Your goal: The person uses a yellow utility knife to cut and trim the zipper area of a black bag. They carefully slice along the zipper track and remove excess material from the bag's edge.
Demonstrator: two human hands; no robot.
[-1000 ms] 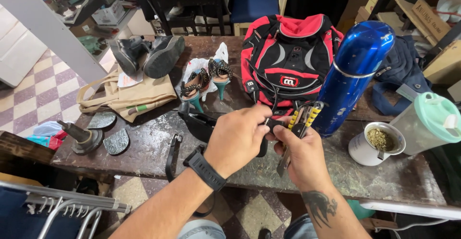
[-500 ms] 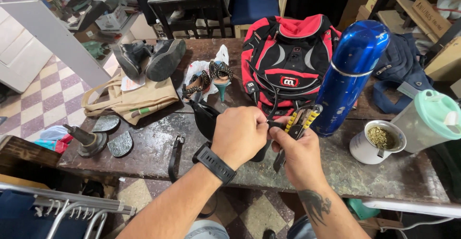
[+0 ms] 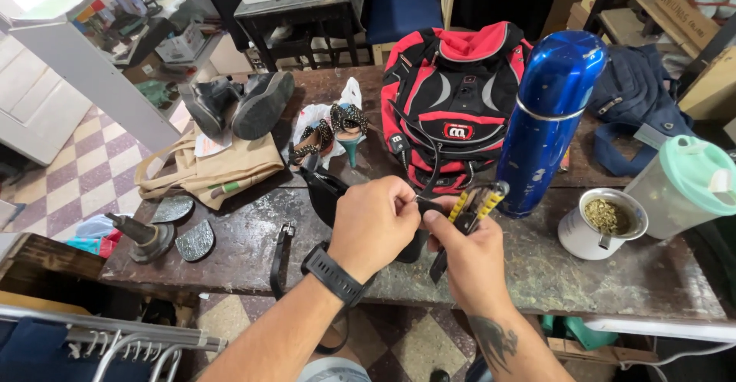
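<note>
While the left hand [image 3: 373, 225] pinches a black strap [image 3: 335, 198], the right hand [image 3: 469, 255] grips yellow-handled pliers [image 3: 469, 207] near the glossy blue flask [image 3: 546, 121].

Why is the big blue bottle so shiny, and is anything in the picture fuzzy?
Head view: the blue flask shows bright white glare streaks because its smooth surface mirrors light; the top left corner by the window is washed out; the left hand, right hand and yellow-handled pliers look sharp; straight edges near the frame's borders bend slightly from the wide lens.
</note>
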